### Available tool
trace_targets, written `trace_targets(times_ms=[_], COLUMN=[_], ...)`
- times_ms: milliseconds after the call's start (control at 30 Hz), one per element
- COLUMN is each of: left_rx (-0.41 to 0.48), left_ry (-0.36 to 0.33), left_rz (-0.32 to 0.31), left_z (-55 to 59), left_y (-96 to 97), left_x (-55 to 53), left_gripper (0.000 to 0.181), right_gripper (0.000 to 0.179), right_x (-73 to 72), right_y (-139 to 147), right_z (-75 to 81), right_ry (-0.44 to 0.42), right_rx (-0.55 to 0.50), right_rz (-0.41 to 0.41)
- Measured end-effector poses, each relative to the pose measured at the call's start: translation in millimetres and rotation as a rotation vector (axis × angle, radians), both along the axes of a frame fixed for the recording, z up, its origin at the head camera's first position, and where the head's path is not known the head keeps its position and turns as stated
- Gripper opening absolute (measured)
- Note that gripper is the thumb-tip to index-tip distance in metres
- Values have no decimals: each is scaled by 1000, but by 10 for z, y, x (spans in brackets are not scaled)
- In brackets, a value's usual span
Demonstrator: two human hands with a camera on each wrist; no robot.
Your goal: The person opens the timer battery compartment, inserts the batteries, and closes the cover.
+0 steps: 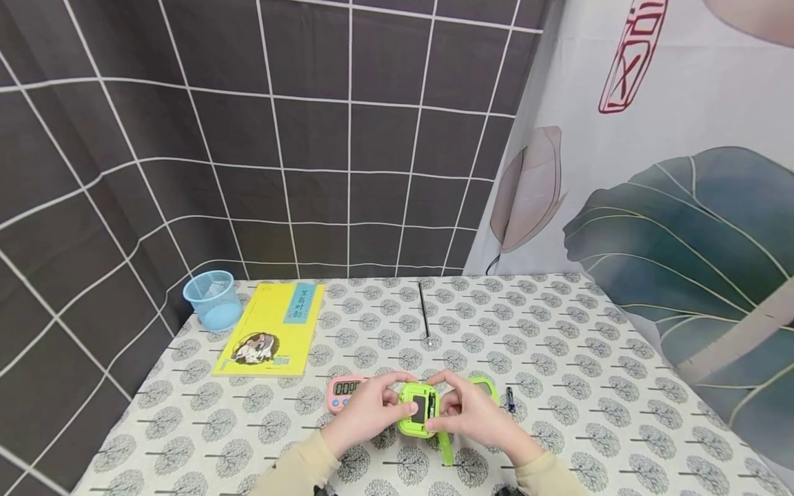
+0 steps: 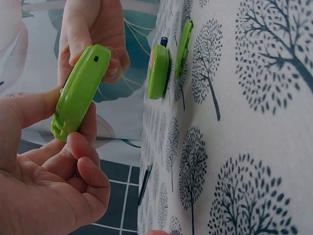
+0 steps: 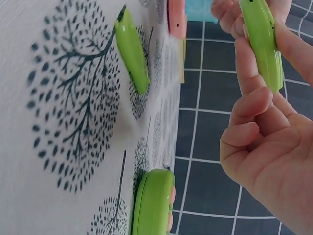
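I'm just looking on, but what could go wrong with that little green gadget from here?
The green timer is held up off the table between the left hand and right hand, so it might slip and drop.

The loose green strip lies on the table close by; a sleeve could knock it away.

The small battery lies loose beyond the right hand and, being round-sided, might roll if nudged.

- I see smooth, glossy plastic on the held green device (image 2: 80,93).
- The loose green cover (image 3: 132,54) shines like plastic too.
- I read the tablecloth (image 1: 248,441) as matt fabric.
- On my feed, the yellow book (image 1: 279,337) looks like smooth paper.
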State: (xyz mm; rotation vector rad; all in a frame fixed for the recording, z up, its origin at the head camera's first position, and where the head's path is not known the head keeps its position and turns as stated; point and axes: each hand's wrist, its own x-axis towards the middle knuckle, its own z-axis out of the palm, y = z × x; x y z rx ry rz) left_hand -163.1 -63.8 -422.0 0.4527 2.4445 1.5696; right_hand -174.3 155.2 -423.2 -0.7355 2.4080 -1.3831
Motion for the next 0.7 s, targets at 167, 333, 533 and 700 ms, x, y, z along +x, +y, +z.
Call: trace_targets(times_ms=[167,333,533,700], left_rx=[11,61,103,90], left_ry=[-9,-28,-43,-39], left_rz=[5,15,31,40], left_z=[-14,-16,-29,-37], left_y=[-10,-27,-42,-41], left_x=[3,-1,-8,-11], left_gripper=[42,43,46,45], right_gripper=[62,67,69,58], right_x=[2,2,27,72], right_y=[-3,2,56,83], right_z=[-16,-35,-78,-112], right_ry=[52,80,50,75], right_rx=[17,14,111,272], right_rz=[2,-1,-1,-17])
